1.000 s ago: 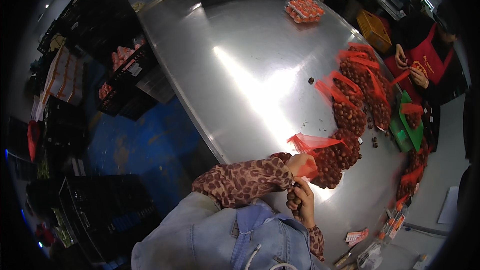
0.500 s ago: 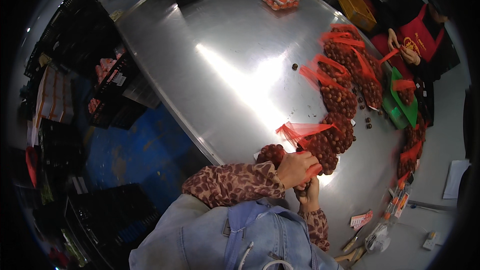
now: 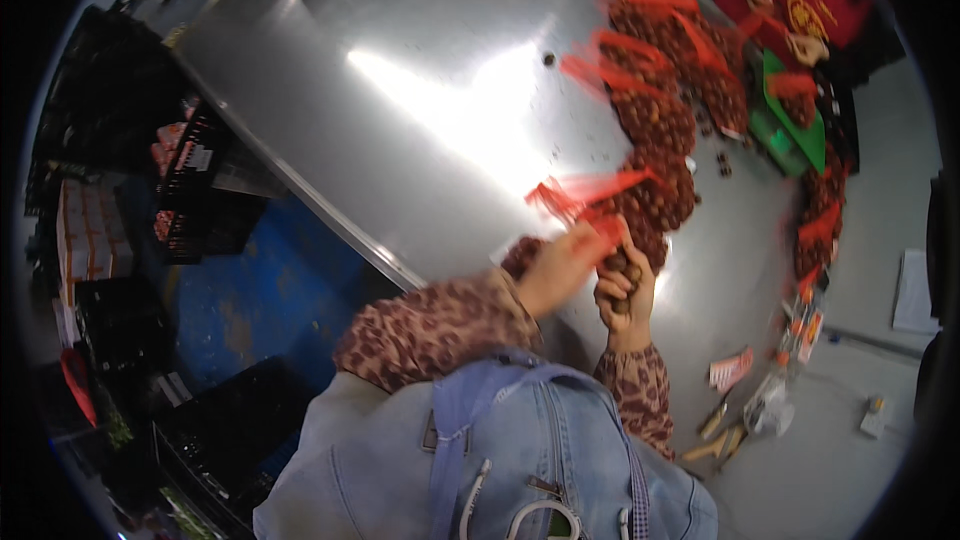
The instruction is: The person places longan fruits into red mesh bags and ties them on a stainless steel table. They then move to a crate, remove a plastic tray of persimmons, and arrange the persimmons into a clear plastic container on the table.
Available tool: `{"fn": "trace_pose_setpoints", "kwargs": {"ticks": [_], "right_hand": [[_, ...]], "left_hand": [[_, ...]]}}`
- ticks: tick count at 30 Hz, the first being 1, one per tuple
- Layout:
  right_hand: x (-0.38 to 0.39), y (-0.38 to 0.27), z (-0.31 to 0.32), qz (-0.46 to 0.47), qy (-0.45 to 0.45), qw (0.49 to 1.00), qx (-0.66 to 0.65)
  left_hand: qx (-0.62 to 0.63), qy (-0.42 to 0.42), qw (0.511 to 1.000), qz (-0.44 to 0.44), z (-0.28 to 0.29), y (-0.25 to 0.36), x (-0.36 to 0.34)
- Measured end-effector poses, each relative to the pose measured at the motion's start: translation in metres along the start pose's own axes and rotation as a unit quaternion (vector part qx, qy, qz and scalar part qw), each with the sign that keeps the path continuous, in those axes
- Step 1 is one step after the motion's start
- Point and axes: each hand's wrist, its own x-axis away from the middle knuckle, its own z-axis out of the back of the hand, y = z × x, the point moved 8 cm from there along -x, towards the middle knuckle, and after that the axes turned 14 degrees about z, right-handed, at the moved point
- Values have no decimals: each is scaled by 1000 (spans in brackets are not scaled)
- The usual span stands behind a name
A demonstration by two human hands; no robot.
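My left hand point(image 3: 556, 270), in a leopard-print sleeve, has its fingers closed on red mesh point(image 3: 607, 232). Just right of it, my right hand point(image 3: 628, 305) grips several round brown nuts point(image 3: 620, 282) directly below the mesh. Filled red mesh bags of nuts point(image 3: 646, 120) run up the right part of the steel table point(image 3: 380, 130) from my hands. Part of another clump of nuts point(image 3: 522, 254) lies behind my left hand. My left hand partly hides what the fingers hold.
A co-worker in a red apron point(image 3: 806, 0) handles red mesh at the upper right, behind a green tray point(image 3: 770, 130). Black crates point(image 3: 200, 165) stand left of the table over a blue floor. Hand tools point(image 3: 714, 445) and paper slips lie at the lower right.
The whole view has shifted, the table's contents appearing higher and further left. My left hand has moved up to the red mesh; my right hand has risen with the nuts still in it.
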Motion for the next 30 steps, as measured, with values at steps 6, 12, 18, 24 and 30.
{"fn": "trace_pose_setpoints", "kwargs": {"ticks": [6,12,18,24,30], "right_hand": [[50,-15,-17,14,-62,977,205],[88,30,-46,-165,-170,933,269],[75,35,-38,-125,-113,956,241],[62,29,-10,-89,-5,956,278],[60,33,22,-116,95,979,138]], "left_hand": [[277,-113,950,95,19,-11,-12],[71,-105,991,-52,-3,11,-5],[-46,-43,997,-37,6,10,-3],[-193,53,971,-132,5,39,32],[-291,168,893,-300,-6,66,66]]}}
